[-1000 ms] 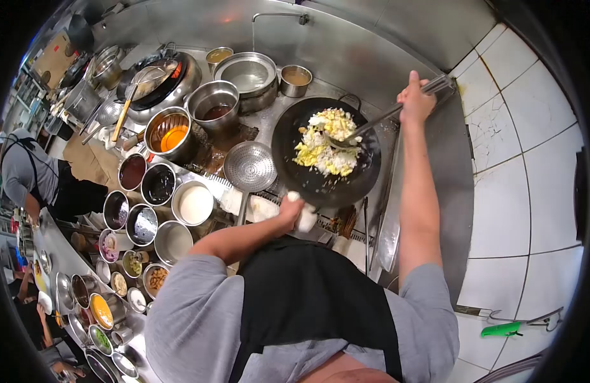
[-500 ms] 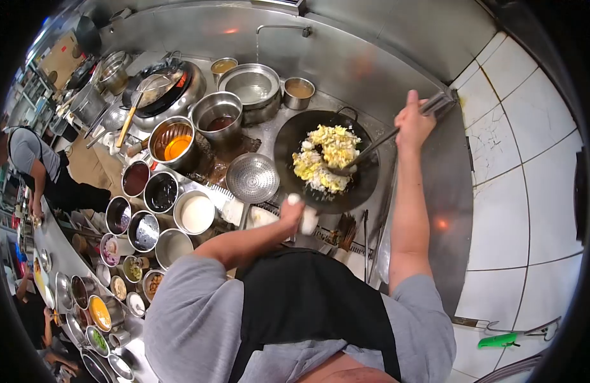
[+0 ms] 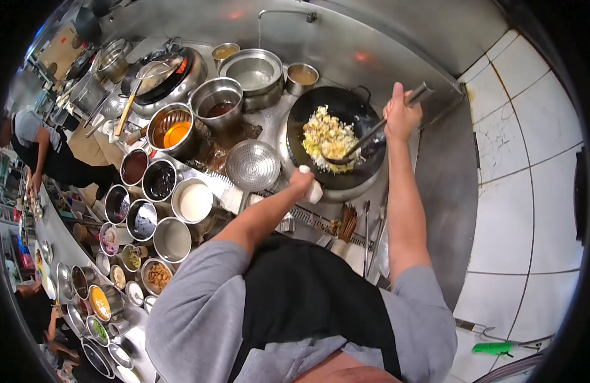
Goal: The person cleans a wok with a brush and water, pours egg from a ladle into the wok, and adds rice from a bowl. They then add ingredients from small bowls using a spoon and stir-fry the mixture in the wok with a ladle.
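Note:
My left hand [image 3: 300, 184] is closed around a white cloth [image 3: 313, 192] at the near edge of a black wok [image 3: 370, 167]. The cloth hides the part of the wok beneath it. Yellow egg and white rice [image 3: 329, 133] lie heaped in the wok, mostly toward its left and middle. Over on the right, my right hand [image 3: 402, 117] is wrapped round the handle of a ladle [image 3: 373, 132], thumb pointing up. The ladle's bowl rests low in the wok, against the rice. The wok sits shifted on its metal burner ring [image 3: 347, 193].
A perforated strainer [image 3: 252, 165] lies left of the wok. Pots of oil [image 3: 175, 132] and dark liquid [image 3: 221, 108] stand behind it. Sauce and ingredient bowls [image 3: 193, 200] crowd the left. A tap [image 3: 288, 13] runs above a water pot [image 3: 251, 69]. Another person [image 3: 43, 143] stands far left.
The wok has moved away from me, baring the near side of the burner ring. My left hand and the cloth went forward with it. The rice is gathered into a more compact heap.

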A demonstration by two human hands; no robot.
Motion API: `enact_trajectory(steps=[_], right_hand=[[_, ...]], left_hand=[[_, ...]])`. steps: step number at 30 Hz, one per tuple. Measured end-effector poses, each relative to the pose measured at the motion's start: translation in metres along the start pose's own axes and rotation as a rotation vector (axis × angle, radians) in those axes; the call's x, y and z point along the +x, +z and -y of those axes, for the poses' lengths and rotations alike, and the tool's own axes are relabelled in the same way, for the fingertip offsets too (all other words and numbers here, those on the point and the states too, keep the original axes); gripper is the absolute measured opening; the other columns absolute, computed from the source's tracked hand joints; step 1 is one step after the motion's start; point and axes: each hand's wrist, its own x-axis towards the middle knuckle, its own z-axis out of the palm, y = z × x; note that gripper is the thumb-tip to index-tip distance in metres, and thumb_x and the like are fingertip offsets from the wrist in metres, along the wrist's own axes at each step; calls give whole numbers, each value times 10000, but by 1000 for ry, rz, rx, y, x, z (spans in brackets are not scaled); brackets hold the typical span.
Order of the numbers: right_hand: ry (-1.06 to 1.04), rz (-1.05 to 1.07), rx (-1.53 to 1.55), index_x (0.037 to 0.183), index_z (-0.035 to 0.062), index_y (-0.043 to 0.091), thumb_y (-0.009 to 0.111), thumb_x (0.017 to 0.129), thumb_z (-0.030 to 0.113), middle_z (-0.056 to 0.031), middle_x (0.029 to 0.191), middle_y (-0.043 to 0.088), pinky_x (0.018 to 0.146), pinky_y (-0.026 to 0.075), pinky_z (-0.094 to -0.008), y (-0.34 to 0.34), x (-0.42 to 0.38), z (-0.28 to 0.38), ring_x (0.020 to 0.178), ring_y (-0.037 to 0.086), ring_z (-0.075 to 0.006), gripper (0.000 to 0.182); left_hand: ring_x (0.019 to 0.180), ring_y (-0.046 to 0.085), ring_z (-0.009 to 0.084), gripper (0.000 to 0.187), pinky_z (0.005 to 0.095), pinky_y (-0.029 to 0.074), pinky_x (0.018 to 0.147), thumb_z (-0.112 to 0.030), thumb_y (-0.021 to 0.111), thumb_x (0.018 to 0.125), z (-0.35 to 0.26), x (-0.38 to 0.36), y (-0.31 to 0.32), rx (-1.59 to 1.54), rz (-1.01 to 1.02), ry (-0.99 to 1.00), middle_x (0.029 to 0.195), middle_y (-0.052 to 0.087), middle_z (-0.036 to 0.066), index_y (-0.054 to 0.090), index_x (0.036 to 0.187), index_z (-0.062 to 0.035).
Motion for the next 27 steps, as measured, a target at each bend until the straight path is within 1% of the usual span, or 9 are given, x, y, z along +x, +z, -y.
enact_trajectory(steps=[5, 7, 8, 13, 15, 19, 21, 23, 27], right_hand=[[-95, -39, -34, 636, 109, 398, 624, 933, 181, 10, 493, 448, 361, 312, -261, -7, -23, -37, 381, 380, -68, 381], [-245, -17, -399, 637, 96, 397, 626, 928, 145, 11, 497, 444, 361, 315, -261, -13, 14, -42, 381, 375, -68, 374], [-82, -37, -100, 640, 100, 391, 619, 930, 130, 11, 499, 435, 358, 311, -258, -1, 14, -15, 383, 374, -69, 370], [-143, -232, 89, 660, 134, 321, 610, 946, 156, 28, 490, 376, 349, 292, -247, -3, -5, -28, 372, 341, -56, 407], [12, -139, 112, 667, 123, 324, 607, 945, 138, 18, 493, 381, 355, 311, -250, 10, -5, -23, 382, 358, -64, 397], [-229, 37, 26, 639, 95, 408, 624, 930, 151, 3, 504, 450, 381, 335, -246, 26, -52, 2, 417, 446, -73, 366], [-165, 84, 60, 629, 93, 415, 640, 924, 181, 5, 506, 468, 385, 331, -239, 19, -55, -27, 426, 459, -67, 382], [-156, -47, -173, 622, 82, 411, 645, 923, 202, -3, 499, 468, 382, 329, -237, -7, -1, -40, 419, 447, -69, 399], [-138, -281, 9, 628, 81, 428, 637, 920, 213, -6, 479, 452, 365, 344, -273, -49, 44, -2, 386, 418, -97, 383]], left_hand=[[1026, 625, 350, 531, 410, 500, 861, -205, 678, 738, -1, -1, 3, -32, 15, -13, 1115, 625, 219, 509, 1194, 8], [1037, 625, 345, 528, 410, 498, 868, -198, 676, 736, -2, -8, 1, -2, 7, 19, 1126, 624, 222, 517, 1192, 17], [1037, 625, 345, 528, 410, 498, 868, -198, 676, 736, 3, -14, 1, 8, 10, 10, 1126, 624, 222, 517, 1192, 17], [1044, 621, 356, 507, 422, 485, 892, -188, 662, 741, -14, -25, -2, -29, -57, -5, 1128, 627, 225, 528, 1188, 9], [1061, 611, 366, 509, 423, 478, 908, -194, 656, 743, -13, -13, 1, -71, -59, 7, 1134, 625, 223, 522, 1194, -1], [1075, 603, 373, 513, 422, 474, 917, -207, 651, 741, -13, -18, 3, -36, -85, 41, 1146, 621, 223, 524, 1201, -21], [1078, 600, 379, 512, 424, 474, 918, -211, 650, 740, -3, -24, 3, -37, -92, 27, 1152, 619, 223, 525, 1202, -29], [1083, 593, 392, 511, 430, 471, 921, -221, 653, 742, -5, -15, 5, 52, -138, 25, 1158, 614, 232, 526, 1202, -38], [1085, 591, 397, 511, 437, 471, 925, -239, 654, 753, -8, -17, 4, 31, -141, 61, 1153, 614, 240, 523, 1197, -20]])
